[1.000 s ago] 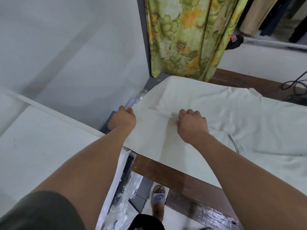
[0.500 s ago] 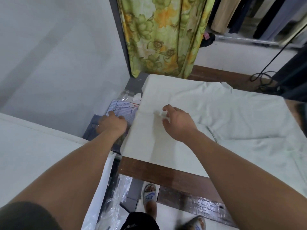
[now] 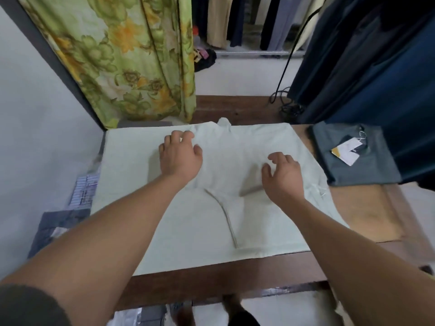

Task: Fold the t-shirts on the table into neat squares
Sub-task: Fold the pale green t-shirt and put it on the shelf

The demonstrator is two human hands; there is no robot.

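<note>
Two hands, left hand and right hand, hold fingers spread over the white t-shirt, probably to smooth it flat.

1. There is a single view, from a wide-angle camera worn on the person's head.
2. It faces forward and steeply down, from above the near edge of the desk toward the floral curtain and hanging clothes beyond the far edge.
3. It sits close: both forearms enter from the bottom corners, and the left hand and right hand lie near mid-frame over the white t-shirt.
4. The desk's whole width fits in the frame, and its straight edges look bowed.
</note>
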